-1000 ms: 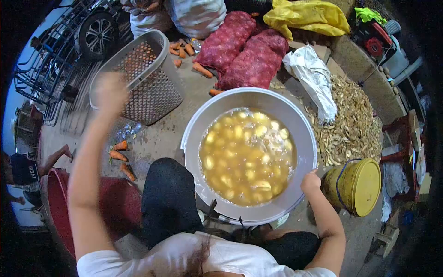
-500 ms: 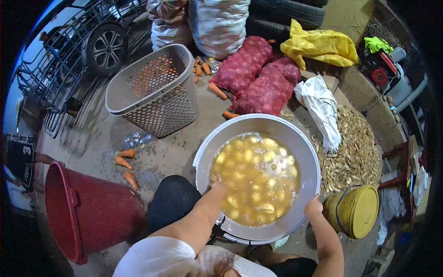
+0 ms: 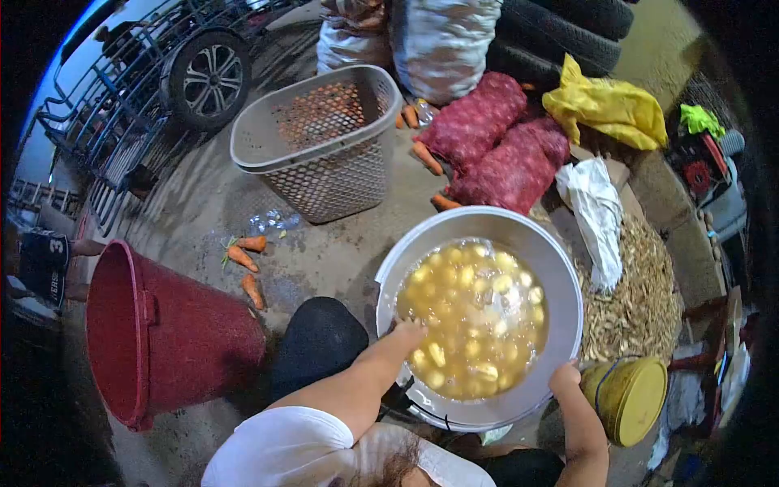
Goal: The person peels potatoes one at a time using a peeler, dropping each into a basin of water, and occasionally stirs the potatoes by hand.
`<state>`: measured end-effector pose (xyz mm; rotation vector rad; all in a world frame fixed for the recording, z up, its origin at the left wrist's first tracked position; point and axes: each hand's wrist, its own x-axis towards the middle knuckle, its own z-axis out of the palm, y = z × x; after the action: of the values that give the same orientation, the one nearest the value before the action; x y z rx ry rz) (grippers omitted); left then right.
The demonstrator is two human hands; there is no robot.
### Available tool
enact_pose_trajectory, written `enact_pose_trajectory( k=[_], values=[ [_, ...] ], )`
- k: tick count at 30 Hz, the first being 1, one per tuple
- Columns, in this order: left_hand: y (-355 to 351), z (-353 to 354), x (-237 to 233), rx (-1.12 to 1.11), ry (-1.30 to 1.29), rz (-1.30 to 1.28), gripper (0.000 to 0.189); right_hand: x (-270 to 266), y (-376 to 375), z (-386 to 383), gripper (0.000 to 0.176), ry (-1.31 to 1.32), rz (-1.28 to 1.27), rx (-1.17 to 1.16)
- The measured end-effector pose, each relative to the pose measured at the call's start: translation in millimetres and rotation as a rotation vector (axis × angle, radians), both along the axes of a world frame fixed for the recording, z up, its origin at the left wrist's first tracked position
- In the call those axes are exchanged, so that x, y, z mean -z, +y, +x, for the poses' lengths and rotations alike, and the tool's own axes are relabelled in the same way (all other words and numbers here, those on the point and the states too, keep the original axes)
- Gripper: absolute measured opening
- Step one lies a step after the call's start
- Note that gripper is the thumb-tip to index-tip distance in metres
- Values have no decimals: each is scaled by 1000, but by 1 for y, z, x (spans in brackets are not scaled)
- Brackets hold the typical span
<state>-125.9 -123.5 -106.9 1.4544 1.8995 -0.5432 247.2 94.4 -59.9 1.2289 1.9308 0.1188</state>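
Dips left hand (image 3: 410, 331) into cloudy water, beside peeled potatoes (image 3: 488, 372), with finger spread too unclear to tell; holds plastic tub (image 3: 570, 284) by its rim in right hand's (image 3: 565, 377) curled fingers, near yellow bucket (image 3: 643, 402).

White short-sleeved top (image 3: 280, 450), dark legwear (image 3: 322, 337) over the knees, both hands bare, forearms uncovered below the sleeves (image 3: 320, 422)

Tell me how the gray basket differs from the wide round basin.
The basket is oblong with holes through its walls, while the basin is round and solid-walled. Orange shows through the basket's holes; the basin holds cloudy liquid with pale chunks. The left hand dips into the basin and the right hand holds its rim, but neither touches the basket. Both are open-topped.
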Motion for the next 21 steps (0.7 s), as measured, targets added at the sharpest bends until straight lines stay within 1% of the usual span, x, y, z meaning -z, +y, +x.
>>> enact_pose_trajectory(
  k=[1, 2, 3, 4, 5, 6, 7, 8, 9, 11, 12, 13, 14, 15, 17, 18, 19, 20, 21],
  values=[
    [-4, 2, 20, 39, -15, 9, 57, 25, 12, 17, 39, -48, -72, -78],
    [-5, 3, 31, 82, -33, 16, 62, 38, 20, 26, 34, -100, -144, -150],
    [-5, 3, 17, 82, -38, 19, 62, 24, 18, 18, 34, -105, -141, -150],
    [-5, 3, -9, 69, -80, -67, 67, 3, 14, 6, 38, -97, -181, -89],
    [-5, 5, -26, 59, -123, -153, 73, -28, 7, -14, 43, -90, -219, -24],
    [-7, 7, -16, 70, -135, -149, 73, -54, 1, -33, 37, -53, -255, -26],
    [-9, 10, 1, 207, -117, -125, 72, -75, -4, -49, 33, -18, -290, -22],
    [-10, 13, 10, 347, -96, -98, 72, -89, -7, -61, 35, 68, -285, 51],
    [-10, 10, 3, 363, -102, -89, 72, -100, -7, -72, 39, 158, -276, 120],
    [-3, -5, -35, 41, -447, -135, 70, -111, 0, -92, 47, 382, -368, 234],
    [6, -11, -46, -123, -616, -162, 69, -97, 9, -96, 48, 485, -372, 160],
    [18, -14, -48, -110, -621, -159, 69, -98, 10, -108, 50, 587, -376, 83],
    [30, -16, -48, -303, -731, -67, 66, -103, 14, -115, 48, 647, -405, 145],
    [42, -19, -47, -501, -837, 24, 62, -130, 5, -142, 46, 706, -435, 206],
    [69, -29, -44, -872, -1149, -20, 54, -162, -11, -180, 45, 816, -552, 427],
    [75, -33, -56, -863, -1152, -19, 54, -167, -18, -196, 45, 903, -584, 407],
    [77, -36, -79, -1009, -1414, 84, 52, -170, -24, -208, 45, 992, -615, 384],
    [77, -38, -100, -1150, -1676, 193, 49, -153, -25, -216, 53, 1054, -675, 360],
    [77, -40, -112, -1139, -1678, 196, 49, -136, -27, -224, 61, 1118, -735, 333]
  ],
)
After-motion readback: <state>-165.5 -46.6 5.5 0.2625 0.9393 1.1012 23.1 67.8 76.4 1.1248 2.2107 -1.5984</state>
